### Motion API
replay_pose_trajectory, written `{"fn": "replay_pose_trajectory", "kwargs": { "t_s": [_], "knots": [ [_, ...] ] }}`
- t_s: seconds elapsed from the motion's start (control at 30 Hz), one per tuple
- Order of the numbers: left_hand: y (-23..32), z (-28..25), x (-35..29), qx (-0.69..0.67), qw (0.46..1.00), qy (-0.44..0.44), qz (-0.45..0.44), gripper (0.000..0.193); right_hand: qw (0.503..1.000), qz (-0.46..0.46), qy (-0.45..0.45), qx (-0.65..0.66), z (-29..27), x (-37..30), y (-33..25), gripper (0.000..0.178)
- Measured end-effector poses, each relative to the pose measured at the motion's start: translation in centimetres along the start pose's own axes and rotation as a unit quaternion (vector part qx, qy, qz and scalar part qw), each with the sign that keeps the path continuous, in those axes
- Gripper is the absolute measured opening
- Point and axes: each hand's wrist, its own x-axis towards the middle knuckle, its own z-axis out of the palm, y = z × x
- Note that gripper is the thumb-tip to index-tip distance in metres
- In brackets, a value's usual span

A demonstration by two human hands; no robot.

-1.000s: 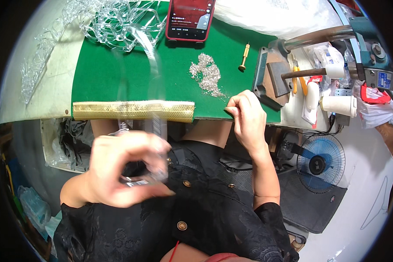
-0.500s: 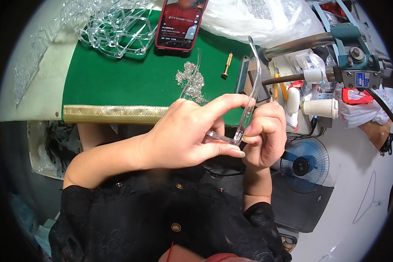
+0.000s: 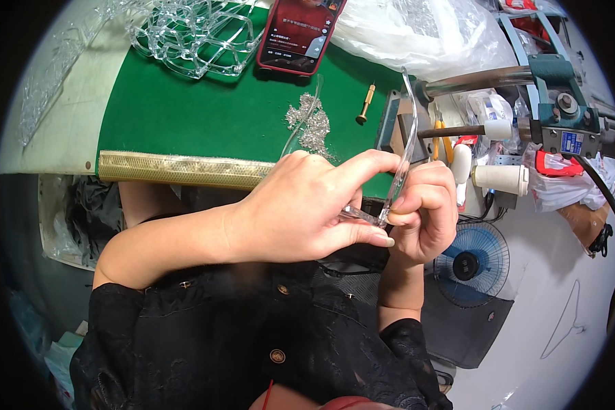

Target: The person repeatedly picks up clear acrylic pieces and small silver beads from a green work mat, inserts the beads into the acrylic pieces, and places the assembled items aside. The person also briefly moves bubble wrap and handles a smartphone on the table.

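A clear plastic eyeglass frame (image 3: 412, 126) is held up between my hands, just over the near edge of the table. My left hand (image 3: 290, 205) grips its front, thumb along the bottom and index finger reaching to the upright temple arm. Another temple arm sticks up beyond my left hand. With curled fingers, my right hand (image 3: 427, 215) pinches the frame at the hinge corner; any small part between those fingertips is hidden. A heap of tiny silvery metal parts (image 3: 314, 130) lies on the green mat (image 3: 219, 116) behind my hands. To its right lies a brass-coloured screwdriver (image 3: 366, 104).
More clear eyeglass frames (image 3: 191, 41) are piled at the back left, beside a red-cased phone (image 3: 297, 37). A teal bench press (image 3: 553, 89) with a bar stands at right. Nearby are a white cup (image 3: 502, 179), a plastic bag (image 3: 424, 34) and a blue fan (image 3: 468, 263) below.
The whole view has shifted slightly, so the mat, phone and screwdriver sit a little further right. Both hands keep nearly the same hold on the eyeglass frame.
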Motion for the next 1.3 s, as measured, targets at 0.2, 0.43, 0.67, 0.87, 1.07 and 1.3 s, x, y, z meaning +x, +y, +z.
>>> {"fn": "replay_pose_trajectory", "kwargs": {
  "t_s": [0.2, 0.43, 0.67, 0.87, 1.07, 1.3],
  "knots": [
    [-0.1, -0.1, 0.0, -0.043, 0.999, -0.006, -0.009, 0.069, 0.999, 0.020, 0.010, 0.022, 0.3, 0.1, 0.0, 0.026],
    [0.0, -0.2, 0.0, -0.060, 0.998, -0.014, -0.032, 0.069, 1.000, 0.002, 0.011, -0.005, 0.1, 0.0, 0.1, 0.025],
    [0.3, -0.5, 0.0, -0.044, 0.998, -0.021, -0.036, 0.067, 0.999, 0.035, 0.024, 0.033, 0.3, -0.2, 0.1, 0.026],
    [0.2, -0.4, 0.1, -0.126, 0.990, -0.023, -0.052, 0.065, 0.997, 0.035, 0.036, 0.063, 0.6, -0.2, 0.2, 0.026],
    [0.0, -0.4, 0.2, -0.099, 0.994, -0.015, -0.037, 0.067, 0.988, 0.070, 0.031, 0.132, 0.5, -0.7, 0.4, 0.026],
    [0.0, -0.1, 1.1, -0.063, 0.998, -0.016, -0.018, 0.069, 0.816, 0.364, 0.005, 0.448, 0.0, -1.1, 0.4, 0.035]
  ]
}}
